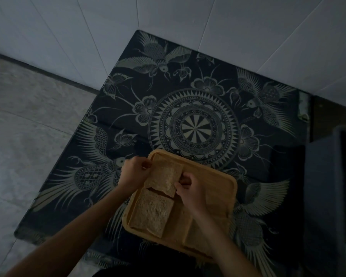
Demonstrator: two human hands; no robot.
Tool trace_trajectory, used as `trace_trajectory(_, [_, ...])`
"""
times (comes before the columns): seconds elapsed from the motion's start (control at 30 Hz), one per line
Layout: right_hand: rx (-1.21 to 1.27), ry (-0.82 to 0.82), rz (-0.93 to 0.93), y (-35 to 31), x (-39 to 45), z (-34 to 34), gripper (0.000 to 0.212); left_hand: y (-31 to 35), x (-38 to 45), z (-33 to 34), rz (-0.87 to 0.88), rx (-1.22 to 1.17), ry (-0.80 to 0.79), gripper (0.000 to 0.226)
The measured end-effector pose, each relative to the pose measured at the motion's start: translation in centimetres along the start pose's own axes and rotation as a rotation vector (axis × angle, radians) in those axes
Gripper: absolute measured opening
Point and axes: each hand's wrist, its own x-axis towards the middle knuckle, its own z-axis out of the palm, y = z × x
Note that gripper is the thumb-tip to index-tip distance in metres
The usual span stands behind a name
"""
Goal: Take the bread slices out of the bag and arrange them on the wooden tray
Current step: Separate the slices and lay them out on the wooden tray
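A wooden tray [224, 183] lies on a dark patterned cloth, near its front edge. One bread slice [152, 213] rests flat in the tray's near left part. Another bread slice [198, 234] lies at the near right, partly under my right forearm. A third bread slice [164, 177] sits at the tray's far left corner, held by both hands. My left hand [134, 171] pinches its left edge. My right hand [190, 189] grips its right edge. No bag is in view.
The dark cloth with bird and mandala print [196, 124] covers a low table. White tiled wall [188, 21] stands behind it, grey floor [28, 126] to the left. A dark box-like object [332, 186] stands at the right edge.
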Motion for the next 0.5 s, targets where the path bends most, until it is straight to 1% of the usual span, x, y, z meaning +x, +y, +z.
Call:
trace_trajectory(0.2, [-0.028, 0.009, 0.007, -0.3, -0.2, 0.0, 0.039, 0.2, -0.3, -0.3, 0.025, 0.009, -0.020, 0.018])
trace_trajectory(0.3, [-0.027, 0.006, 0.012, -0.4, -0.3, 0.0, 0.040, 0.2, -0.5, -0.7, 0.038, 0.007, -0.078, 0.027])
trace_trajectory(0.4, [-0.020, -0.021, 0.027, -0.8, -0.4, -0.3, 0.040, 0.2, -0.9, -1.1, 0.047, -0.013, -0.125, 0.031])
trace_trajectory(0.5, [0.003, -0.064, 0.039, -1.1, -0.9, -1.0, 0.043, 0.6, -1.6, -1.5, 0.047, -0.009, -0.067, 0.030])
